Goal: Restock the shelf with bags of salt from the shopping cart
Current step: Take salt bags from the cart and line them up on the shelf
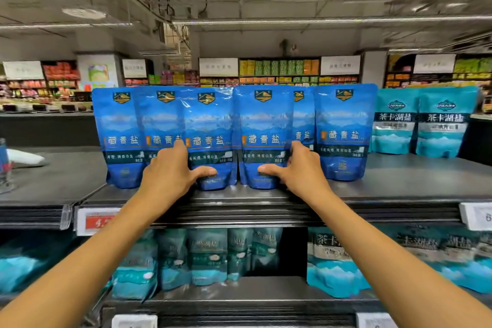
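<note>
Setting: supermarket aisle, more stocked shelving far off in the back, pipes and ducts overhead.
Top shelf (pixel 399 184): dark grey, holding a row of upright blue salt bags (pixel 343 130), some overlapping their neighbours.
Left hand (pixel 170 176): up on the top shelf, fingers reaching behind the third blue bag (pixel 210 138), thumb stretched across its lower front, so gripping that bag by its left edge.
Right hand (pixel 295 173): mirror image, fingers tucked behind the right edge of the fourth blue bag (pixel 262 138), thumb pressed on its lower front, so gripping that one too.
Those two bags: standing side by side in the middle of the row, bottoms on the shelf near the front lip, edges touching or nearly so.
Teal salt bags (pixel 423 125): two of them upright at the right end of the same shelf, just beside the blue row.
Lower shelf (pixel 239 298): more teal bags (pixel 207 255) packed in, blurry, a dark gap between the middle group and the right group.
Price tags: red and white one (pixel 97 221) on the shelf edge at left, white one (pixel 476 216) at right, print too blurred to read.
Far left: white thing lying on the neighbouring shelf (pixel 25 158), can't tell what.
Shopping cart: out of shot.
</note>
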### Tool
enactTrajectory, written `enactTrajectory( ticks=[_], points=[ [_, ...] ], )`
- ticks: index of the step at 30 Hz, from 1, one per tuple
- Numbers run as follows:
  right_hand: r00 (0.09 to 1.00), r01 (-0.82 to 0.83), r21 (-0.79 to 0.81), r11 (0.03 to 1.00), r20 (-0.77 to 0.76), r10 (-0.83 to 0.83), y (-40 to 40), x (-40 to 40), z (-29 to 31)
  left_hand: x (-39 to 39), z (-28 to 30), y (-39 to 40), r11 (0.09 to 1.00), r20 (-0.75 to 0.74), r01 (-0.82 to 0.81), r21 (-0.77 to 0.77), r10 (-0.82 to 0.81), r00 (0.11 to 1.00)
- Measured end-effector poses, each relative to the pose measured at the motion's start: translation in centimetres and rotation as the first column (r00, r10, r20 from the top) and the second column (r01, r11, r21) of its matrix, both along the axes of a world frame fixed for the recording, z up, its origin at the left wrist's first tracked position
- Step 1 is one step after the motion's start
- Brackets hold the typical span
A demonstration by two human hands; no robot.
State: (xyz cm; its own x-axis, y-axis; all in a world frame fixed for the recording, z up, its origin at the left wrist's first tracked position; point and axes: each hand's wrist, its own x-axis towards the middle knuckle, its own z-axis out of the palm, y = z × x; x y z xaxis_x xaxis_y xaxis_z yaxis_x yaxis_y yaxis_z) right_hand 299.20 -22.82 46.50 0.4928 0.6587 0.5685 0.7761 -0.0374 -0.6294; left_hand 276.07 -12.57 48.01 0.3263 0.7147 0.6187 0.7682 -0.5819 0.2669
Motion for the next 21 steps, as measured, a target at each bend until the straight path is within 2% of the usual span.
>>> enactTrajectory(
  ticks=[4, 10, 14, 21],
  points=[
    [0.999, 0.013, 0.016, 1.000, 0.042, -0.014, 0.5, -0.4, -0.2, 0.3, -0.6, 0.3, 0.995, -0.013, -0.011, 0.100, 0.012, 1.000],
    [0.999, 0.028, -0.026, 0.999, 0.020, -0.028, 0.4, -1.3, 0.1, 0.6, -1.0, 0.2, 0.977, -0.017, -0.083, 0.197, 0.088, 0.996],
    [0.998, 0.055, -0.056, 0.997, 0.029, -0.053, -0.2, -2.0, 0.0, 0.7, -1.1, -0.3, 0.973, -0.036, -0.092, 0.211, 0.102, 0.994],
    [0.997, 0.058, -0.059, 0.997, 0.062, -0.055, -1.1, -2.3, -0.5, 0.3, -2.6, -1.2, 0.974, -0.049, -0.019, 0.225, 0.031, 0.998]
  ],
)
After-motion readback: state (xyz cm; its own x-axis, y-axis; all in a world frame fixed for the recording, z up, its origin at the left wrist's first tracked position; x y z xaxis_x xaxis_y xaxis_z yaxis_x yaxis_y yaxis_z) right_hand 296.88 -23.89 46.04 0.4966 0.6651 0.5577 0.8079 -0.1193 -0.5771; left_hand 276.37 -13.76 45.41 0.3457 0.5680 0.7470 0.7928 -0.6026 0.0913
